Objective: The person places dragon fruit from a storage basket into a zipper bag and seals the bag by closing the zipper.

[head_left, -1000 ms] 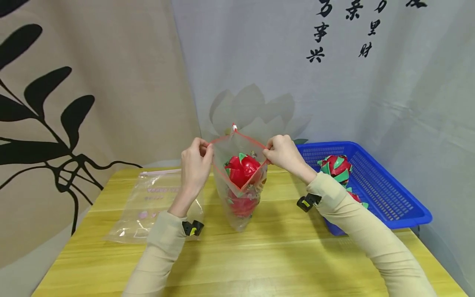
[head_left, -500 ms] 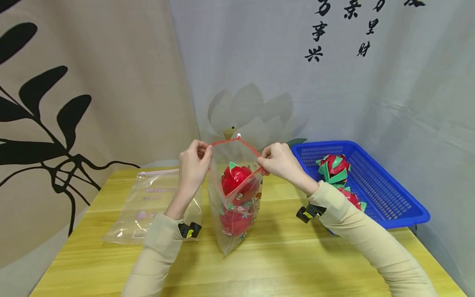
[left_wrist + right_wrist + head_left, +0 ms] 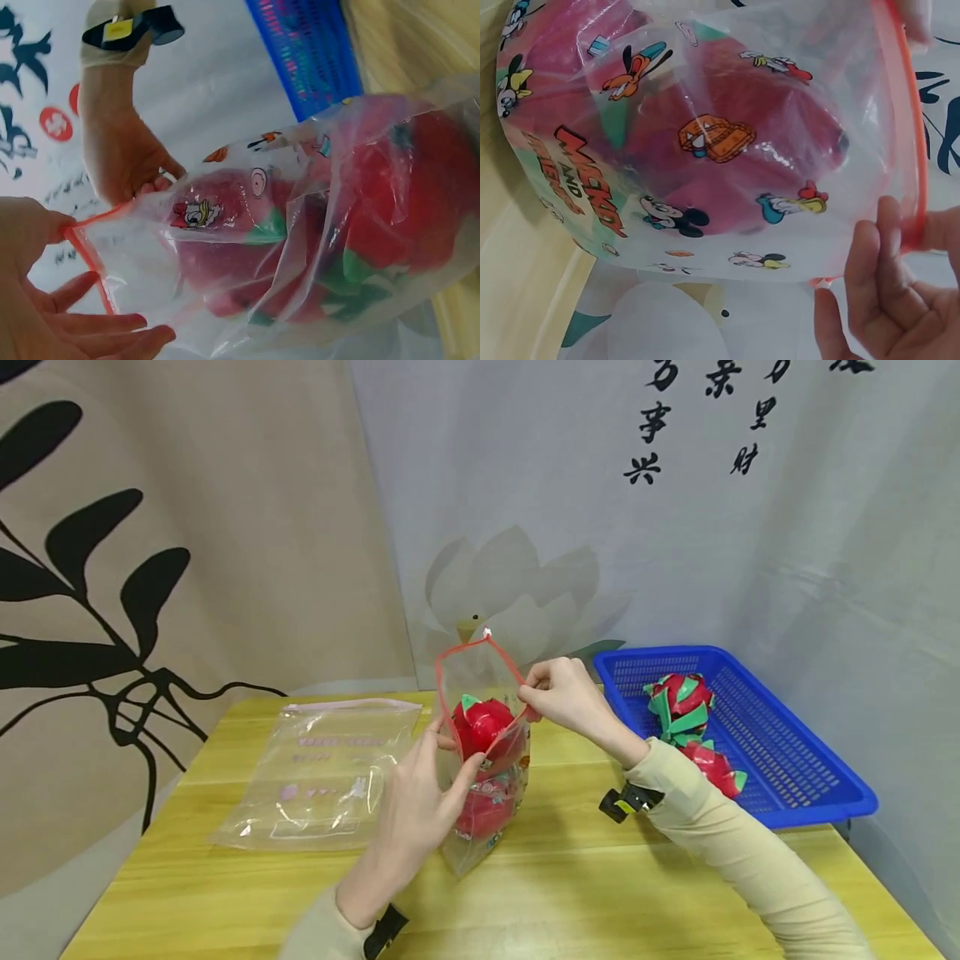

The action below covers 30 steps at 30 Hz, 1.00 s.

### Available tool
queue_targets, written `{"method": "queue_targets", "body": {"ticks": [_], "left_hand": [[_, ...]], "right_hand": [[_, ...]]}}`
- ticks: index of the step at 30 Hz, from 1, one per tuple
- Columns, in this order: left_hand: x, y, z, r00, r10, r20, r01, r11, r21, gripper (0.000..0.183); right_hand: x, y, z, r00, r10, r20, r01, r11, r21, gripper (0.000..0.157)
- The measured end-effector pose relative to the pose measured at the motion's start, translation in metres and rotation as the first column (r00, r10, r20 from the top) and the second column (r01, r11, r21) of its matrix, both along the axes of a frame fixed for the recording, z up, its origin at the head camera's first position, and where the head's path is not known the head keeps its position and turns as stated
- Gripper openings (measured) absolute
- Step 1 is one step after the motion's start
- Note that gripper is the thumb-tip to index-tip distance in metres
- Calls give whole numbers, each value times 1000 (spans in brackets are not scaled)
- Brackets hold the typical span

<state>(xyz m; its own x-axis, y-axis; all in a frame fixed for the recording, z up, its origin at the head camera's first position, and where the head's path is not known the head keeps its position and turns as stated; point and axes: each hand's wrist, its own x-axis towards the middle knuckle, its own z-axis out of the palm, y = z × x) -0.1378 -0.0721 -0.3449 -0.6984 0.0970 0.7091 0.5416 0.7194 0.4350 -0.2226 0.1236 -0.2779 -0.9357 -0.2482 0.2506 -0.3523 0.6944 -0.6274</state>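
Note:
A clear zipper bag [image 3: 459, 852] with a red-orange rim and cartoon prints stands on the table with its mouth spread. Inside it, toy-like red dragon fruits with green tips are stacked, the upper dragon fruit [image 3: 487, 725] just below the mouth. My right hand [image 3: 566, 693] pinches the right side of the rim between thumb and fingers. My left hand [image 3: 420, 802] is at the near left side of the bag, thumb and fingers extended and spread apart. In the left wrist view its thumb touches the red rim [image 3: 90, 259] and its fingers lie along the plastic.
A flat clear zipper bag [image 3: 330, 777] with pink print lies at the left of the wooden table [image 3: 525, 902]. At the right stands a blue plastic basket [image 3: 795, 768] holding more red and green dragon fruits [image 3: 682, 697]. A printed cloth [image 3: 300, 527] hangs behind the table.
My left hand has let go of the rim's left corner and moved down and nearer along the bag. The bag has come slightly toward me; my right hand keeps its pinch, a little lower.

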Motion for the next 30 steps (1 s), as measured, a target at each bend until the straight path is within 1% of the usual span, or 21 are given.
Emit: {"method": "queue_targets", "body": {"ticks": [2, 4, 6, 8, 9, 11, 13, 15, 18, 20, 21, 23, 25, 27, 28, 29, 30], "left_hand": [[2, 3, -5, 997, -1, -82, -3, 999, -48, 67], [2, 5, -8, 989, 8, -145, -23, 995, -101, 60], [2, 7, -11, 985, 15, -169, -37, 991, -126, 46], [2, 7, -12, 984, 15, -178, -38, 992, -123, 31], [2, 7, -13, 984, 17, -177, -37, 993, -111, 26], [1, 7, -13, 984, 11, -176, -26, 996, -81, 22], [1, 6, -13, 984, 5, -178, -16, 998, -57, 21], [1, 5, -13, 984, 3, -176, -11, 999, -41, 21], [2, 4, -13, 984, 1, -177, -7, 999, -35, 20], [2, 3, -13, 983, -3, -181, -3, 999, -34, 19], [2, 3, -14, 983, -5, -184, -1, 999, -34, 19], [2, 3, -14, 982, -9, -187, 3, 999, -33, 18], [3, 3, -14, 982, -10, -189, 5, 1000, -28, 18], [2, 3, -14, 982, -8, -190, 3, 1000, -25, 17], [2, 3, -13, 982, -4, -189, -1, 1000, -26, 15], [1, 2, -13, 981, -1, -192, -5, 1000, -27, 15], [1, 2, -13, 980, 1, -197, -7, 1000, -29, 18]], "right_hand": [[-1, 0, -2, 1000, 25, 7, -25, 999, -21, 18], [-2, 1, -4, 999, 50, 12, -50, 998, -38, 18], [-5, 3, -5, 996, 86, 29, -85, 995, -50, 20], [-11, 6, -5, 991, 117, 60, -113, 991, -67, 24], [-15, 8, -5, 988, 128, 81, -120, 988, -94, 26], [-29, 12, -7, 982, 147, 116, -127, 978, -163, 30], [-47, 15, -10, 978, 156, 139, -122, 965, -231, 31], [-67, 14, -15, 972, 182, 150, -136, 952, -275, 30], [-91, 7, -24, 948, 255, 189, -192, 935, -298, 35], [-104, -1, -29, 921, 313, 231, -231, 918, -323, 42], [-108, -5, -32, 906, 342, 251, -245, 905, -347, 46], [-115, -12, -35, 874, 398, 280, -263, 870, -416, 52], [-117, -17, -35, 859, 421, 291, -260, 849, -459, 53], [-119, -18, -34, 858, 427, 286, -254, 836, -487, 50], [-119, -17, -34, 864, 419, 280, -244, 834, -495, 47], [-119, -15, -33, 874, 403, 271, -230, 835, -499, 43], [-120, -13, -32, 883, 389, 261, -216, 832, -511, 38]]}}
